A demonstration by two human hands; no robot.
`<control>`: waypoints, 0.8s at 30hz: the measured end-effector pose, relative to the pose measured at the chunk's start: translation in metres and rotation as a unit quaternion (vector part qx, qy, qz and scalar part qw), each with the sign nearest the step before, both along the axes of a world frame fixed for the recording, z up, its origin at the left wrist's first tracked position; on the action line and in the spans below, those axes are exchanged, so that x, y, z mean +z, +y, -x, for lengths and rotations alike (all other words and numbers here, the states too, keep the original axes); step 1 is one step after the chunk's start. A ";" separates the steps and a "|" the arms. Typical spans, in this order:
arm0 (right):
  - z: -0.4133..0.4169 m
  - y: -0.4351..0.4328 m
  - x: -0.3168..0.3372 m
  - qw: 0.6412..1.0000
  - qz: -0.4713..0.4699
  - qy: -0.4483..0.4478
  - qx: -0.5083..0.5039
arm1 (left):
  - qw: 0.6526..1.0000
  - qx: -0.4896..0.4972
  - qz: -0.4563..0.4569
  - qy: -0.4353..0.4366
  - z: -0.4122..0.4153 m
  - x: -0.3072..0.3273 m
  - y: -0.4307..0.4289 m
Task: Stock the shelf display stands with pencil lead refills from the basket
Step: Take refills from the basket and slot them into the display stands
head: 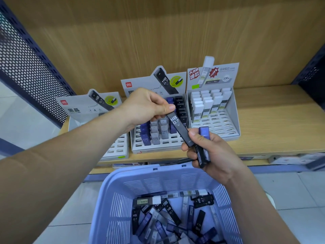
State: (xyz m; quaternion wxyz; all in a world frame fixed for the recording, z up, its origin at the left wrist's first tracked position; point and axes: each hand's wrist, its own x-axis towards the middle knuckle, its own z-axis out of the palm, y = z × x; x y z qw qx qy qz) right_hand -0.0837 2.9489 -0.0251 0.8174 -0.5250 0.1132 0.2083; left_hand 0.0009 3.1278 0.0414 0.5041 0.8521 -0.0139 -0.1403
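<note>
My left hand pinches the top end of a black HB 0.7 refill case above the middle display stand. My right hand grips the lower end of that case together with a small bundle of other refill cases, one of them blue. The middle stand holds blue, grey and black cases in rows. A left stand shows empty slots, partly hidden by my left arm. The right stand holds white-capped cases at its back. The lilac basket below holds several loose refills.
The stands sit on a wooden shelf with a wooden back panel. Dark perforated metal side panels frame the shelf left and right. Boxes lie on a lower shelf under the board. Pale floor tiles surround the basket.
</note>
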 end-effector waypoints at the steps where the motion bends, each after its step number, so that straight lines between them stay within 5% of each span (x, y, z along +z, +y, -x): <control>1: 0.000 -0.001 -0.001 1.000 0.006 0.008 -0.011 | 1.000 -0.009 -0.005 0.003 0.000 0.000 -0.001; 5: -0.004 -0.010 -0.008 0.988 -0.012 0.060 -0.140 | 0.999 -0.001 -0.037 -0.037 -0.003 0.006 -0.002; 10: -0.009 -0.034 -0.009 0.935 -0.187 0.085 -0.290 | 0.974 0.004 -0.164 -0.154 -0.005 0.003 -0.005; 24: -0.002 -0.033 -0.001 0.885 -0.333 0.094 -0.310 | 0.906 -0.121 -0.311 -0.262 0.000 -0.027 -0.039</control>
